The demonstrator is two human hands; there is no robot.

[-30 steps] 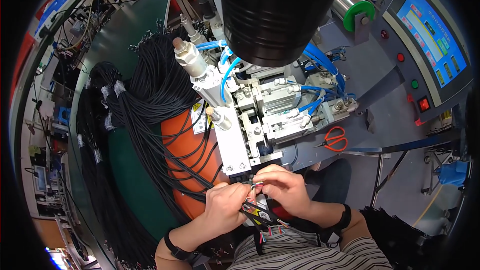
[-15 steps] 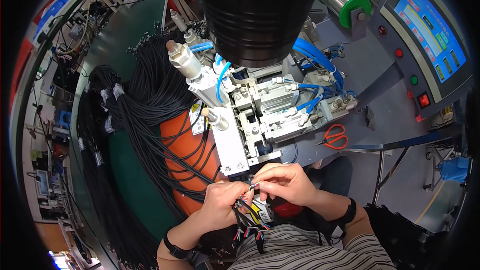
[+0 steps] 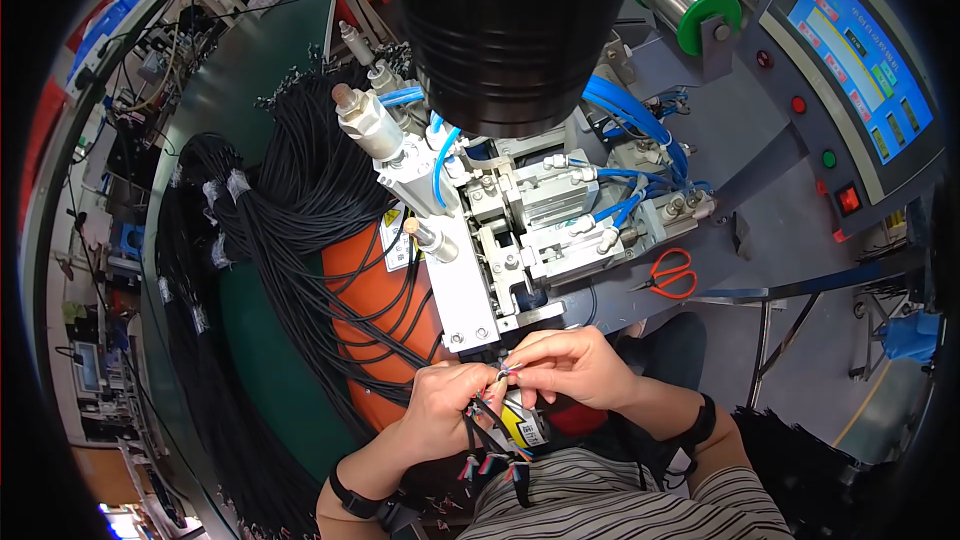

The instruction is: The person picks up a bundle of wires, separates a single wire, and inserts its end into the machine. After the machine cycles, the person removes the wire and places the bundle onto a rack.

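Note:
My left hand (image 3: 443,400) is closed around several black cables (image 3: 480,430), whose stripped ends fan out below it in small coloured wires (image 3: 490,465). Close beside it, my right hand (image 3: 575,368) pinches thin wire ends (image 3: 508,371) between thumb and forefinger. The fingertips of both hands nearly meet. Just beyond them stands the metal fixture (image 3: 466,305) of a machine with pneumatic cylinders. More black cables (image 3: 350,310) run from the left over an orange surface (image 3: 365,290) toward my left hand. Fingers hide the exact grip on each wire.
Red-handled scissors (image 3: 670,274) lie right of the fixture. A large black cylinder (image 3: 510,30) overhangs the machine. A solder wire spool (image 3: 690,5) and a touch screen panel (image 3: 850,70) stand at the far right. Bundled black cables (image 3: 190,240) cover the green table (image 3: 245,340) at left.
Both hands stay almost in place, with slight finger movement at the wire ends. The loose cable ends below my left hand have swung a little to the left.

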